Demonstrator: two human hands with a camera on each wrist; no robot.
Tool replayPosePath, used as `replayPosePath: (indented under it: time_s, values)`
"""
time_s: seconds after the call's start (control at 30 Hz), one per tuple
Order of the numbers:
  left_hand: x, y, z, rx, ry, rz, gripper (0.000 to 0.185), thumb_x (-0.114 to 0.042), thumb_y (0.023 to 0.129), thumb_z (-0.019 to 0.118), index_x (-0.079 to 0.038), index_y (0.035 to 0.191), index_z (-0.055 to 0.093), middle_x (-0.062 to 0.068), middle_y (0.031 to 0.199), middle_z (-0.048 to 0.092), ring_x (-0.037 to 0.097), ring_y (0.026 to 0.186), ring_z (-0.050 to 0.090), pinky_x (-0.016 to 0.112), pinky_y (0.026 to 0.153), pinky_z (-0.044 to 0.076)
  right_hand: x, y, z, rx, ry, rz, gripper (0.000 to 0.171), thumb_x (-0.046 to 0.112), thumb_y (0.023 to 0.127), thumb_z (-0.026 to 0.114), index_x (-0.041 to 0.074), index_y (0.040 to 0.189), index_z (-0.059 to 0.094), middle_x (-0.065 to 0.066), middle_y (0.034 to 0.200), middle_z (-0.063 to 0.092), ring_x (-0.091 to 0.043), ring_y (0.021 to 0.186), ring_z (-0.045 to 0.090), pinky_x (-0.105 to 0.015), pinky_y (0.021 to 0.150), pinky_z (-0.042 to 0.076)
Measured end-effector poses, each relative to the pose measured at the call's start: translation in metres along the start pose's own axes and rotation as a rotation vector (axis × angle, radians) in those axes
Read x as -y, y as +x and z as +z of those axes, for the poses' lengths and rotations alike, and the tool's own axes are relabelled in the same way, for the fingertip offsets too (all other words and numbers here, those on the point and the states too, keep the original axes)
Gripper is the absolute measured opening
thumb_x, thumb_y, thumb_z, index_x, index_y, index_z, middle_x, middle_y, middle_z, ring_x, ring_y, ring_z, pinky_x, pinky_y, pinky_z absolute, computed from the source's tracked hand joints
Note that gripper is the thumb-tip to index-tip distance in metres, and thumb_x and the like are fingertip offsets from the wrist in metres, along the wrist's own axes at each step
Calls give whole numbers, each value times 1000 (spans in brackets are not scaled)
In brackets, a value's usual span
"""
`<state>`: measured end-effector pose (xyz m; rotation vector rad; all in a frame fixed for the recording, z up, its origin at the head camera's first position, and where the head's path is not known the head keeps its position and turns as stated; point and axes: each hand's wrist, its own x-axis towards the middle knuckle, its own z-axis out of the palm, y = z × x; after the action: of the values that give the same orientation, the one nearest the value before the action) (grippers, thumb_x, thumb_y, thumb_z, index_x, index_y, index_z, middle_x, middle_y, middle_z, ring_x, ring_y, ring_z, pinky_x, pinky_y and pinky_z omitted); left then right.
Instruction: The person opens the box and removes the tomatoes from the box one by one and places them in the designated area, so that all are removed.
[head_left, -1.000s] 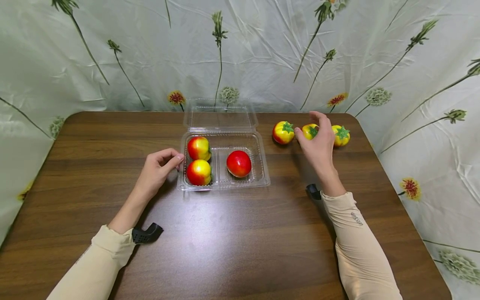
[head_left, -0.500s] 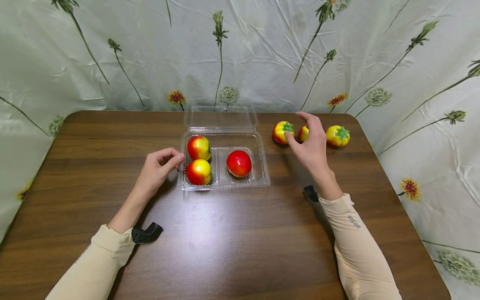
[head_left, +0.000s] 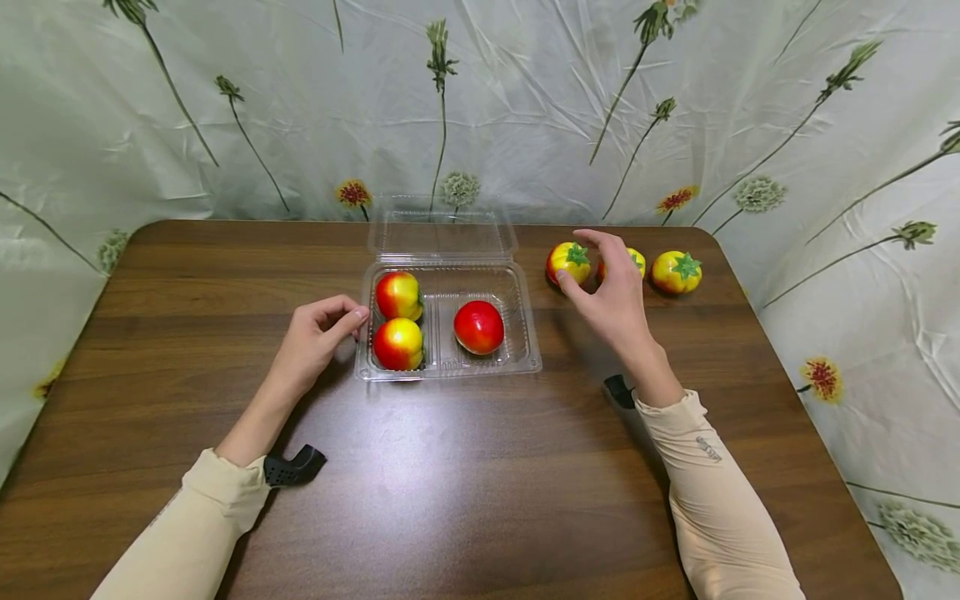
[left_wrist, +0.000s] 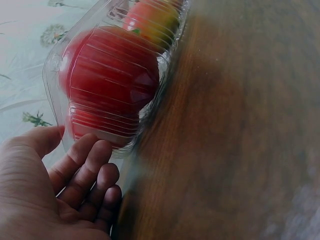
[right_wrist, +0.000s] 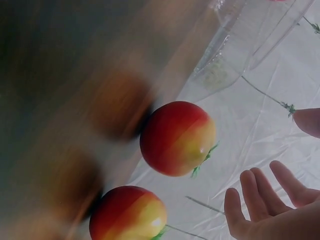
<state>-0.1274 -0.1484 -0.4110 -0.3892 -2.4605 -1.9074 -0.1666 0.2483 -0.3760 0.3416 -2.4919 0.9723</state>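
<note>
My left hand (head_left: pixel 318 333) pinches the left rim of a clear plastic clamshell container (head_left: pixel 525 333), thumb and index finger at its edge in the left wrist view. Inside lie two red-and-yellow toy tomatoes (head_left: pixel 398 344) on the left and a red one (head_left: pixel 478 327) on the right. My right hand (head_left: pixel 613 304) hovers with fingers spread and nothing held. Nearest its thumb is a toy tomato (head_left: pixel 567 263) with a green leafy top. In the right wrist view that toy tomato (right_wrist: pixel 177 139) is apart from the fingers. Behind the right hand, another toy tomato (head_left: pixel 636 261) is partly hidden.
A third loose toy tomato (head_left: pixel 677 272) sits at the right end of the row, near the back of the brown wooden table (head_left: pixel 450 483). The container's lid (head_left: pixel 442 229) stands open toward the back edge. Behind hangs a flower-printed cloth (head_left: pixel 285 100).
My right hand has moved left along the row, from the middle toy tomato to the leftmost one, uncovering the right one. The left hand and container have stayed in place.
</note>
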Motion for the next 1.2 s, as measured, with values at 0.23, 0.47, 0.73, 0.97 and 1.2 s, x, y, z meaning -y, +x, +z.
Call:
replayPosePath:
  time_s: [0.23,0.47,0.73,0.97,1.2]
  values:
    - [-1,-1,1,1,2,-9,19,-11,97,63,6,90,65,22,78,58,31,73,51,27,65,46,4,-2,3,20,15,-27,51,21,84,77,10,130,58,-12,126,59,-29,109,56,-45,93,43]
    - [-3,-3,1,-5,0,-6,19,-12,97,63,5,88,65,18,76,58,31,72,50,26,64,43,7,-3,5,40,20,-34,50,21,84,77,10,129,58,-9,127,60,-28,113,55,-45,96,43]
    - [0,-1,1,-1,-20,2,18,-9,96,63,7,89,65,19,76,58,32,73,51,28,66,46,10,-3,6,87,31,-82,52,20,82,78,12,130,58,-5,129,59,-24,119,54,-43,99,42]
    - [1,-2,1,0,4,-23,19,-11,97,62,7,92,66,29,81,56,32,74,51,27,66,45,11,-6,6,143,37,-117,54,19,82,77,12,131,57,-3,131,58,-19,120,52,-43,101,43]
    - [0,-1,1,-2,6,-14,17,-10,97,62,5,91,66,26,80,58,32,74,52,28,67,46,13,-5,7,189,31,-148,54,20,83,76,12,133,56,-3,131,59,-19,123,50,-42,103,41]
